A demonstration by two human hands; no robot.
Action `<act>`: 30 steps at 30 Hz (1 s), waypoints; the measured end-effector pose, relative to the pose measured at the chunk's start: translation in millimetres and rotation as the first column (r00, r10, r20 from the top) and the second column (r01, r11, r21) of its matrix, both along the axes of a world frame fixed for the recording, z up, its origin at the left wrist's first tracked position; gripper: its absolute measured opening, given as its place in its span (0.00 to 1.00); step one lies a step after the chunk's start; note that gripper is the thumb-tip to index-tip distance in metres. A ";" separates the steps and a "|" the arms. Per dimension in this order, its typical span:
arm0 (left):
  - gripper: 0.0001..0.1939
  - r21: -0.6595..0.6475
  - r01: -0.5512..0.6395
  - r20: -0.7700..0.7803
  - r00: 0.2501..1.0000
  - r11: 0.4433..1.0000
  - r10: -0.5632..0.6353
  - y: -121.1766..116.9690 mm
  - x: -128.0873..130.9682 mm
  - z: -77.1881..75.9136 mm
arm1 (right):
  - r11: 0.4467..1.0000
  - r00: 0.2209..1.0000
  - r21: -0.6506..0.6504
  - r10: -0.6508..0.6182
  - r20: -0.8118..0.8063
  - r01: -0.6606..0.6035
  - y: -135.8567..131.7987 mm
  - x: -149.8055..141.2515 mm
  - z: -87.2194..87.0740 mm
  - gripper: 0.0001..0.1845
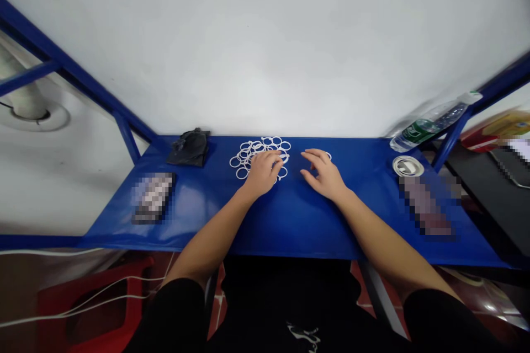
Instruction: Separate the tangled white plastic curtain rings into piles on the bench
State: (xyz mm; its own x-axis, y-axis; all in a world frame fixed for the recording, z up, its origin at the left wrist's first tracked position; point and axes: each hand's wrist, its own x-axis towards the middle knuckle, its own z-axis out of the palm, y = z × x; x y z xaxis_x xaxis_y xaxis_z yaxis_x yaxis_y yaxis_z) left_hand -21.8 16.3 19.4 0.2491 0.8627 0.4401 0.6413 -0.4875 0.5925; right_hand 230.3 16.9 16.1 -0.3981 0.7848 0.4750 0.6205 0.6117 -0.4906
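Note:
A pile of thin white rings point(244, 161), each with a small knob or loop, lies near the back of the blue tabletop. My left hand point(264, 170) is over the right part of the pile, palm down. Its thumb and fingertips are drawn together at the edge of a white ring point(286, 159), and the fingers hide several rings below. To the right of the pile, my right hand point(323, 175) hovers with thumb and fingers apart and nothing between them. Behind its knuckles shows part of another white ring point(329, 155).
The blue table point(285, 226) meets a white wall. A black plastic bag point(189, 146) and a blurred-out phone-like object point(154, 197) lie left. At right are a leaning water bottle point(430, 126), a white roll point(408, 166) and another blurred-out object point(426, 207). Blue frame bars border both sides.

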 end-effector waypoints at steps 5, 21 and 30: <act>0.11 -0.215 0.286 0.253 0.940 0.934 -0.230 -18.3 19.0 3.4 | 0.986 0.986 0.003 0.165 -0.012 -0.165 -11.3 -13.9 -2.5 0.17; 0.07 -0.144 0.261 0.372 0.908 0.954 -0.192 -17.4 20.4 -9.7 | 0.988 0.991 -0.086 0.130 -0.019 -0.131 -7.0 -9.6 -6.4 0.17; 0.11 -0.129 0.213 0.288 0.943 0.969 -0.169 -13.3 20.9 -18.8 | 0.975 0.979 -0.085 0.205 -0.012 -0.205 -9.5 -13.4 -3.5 0.14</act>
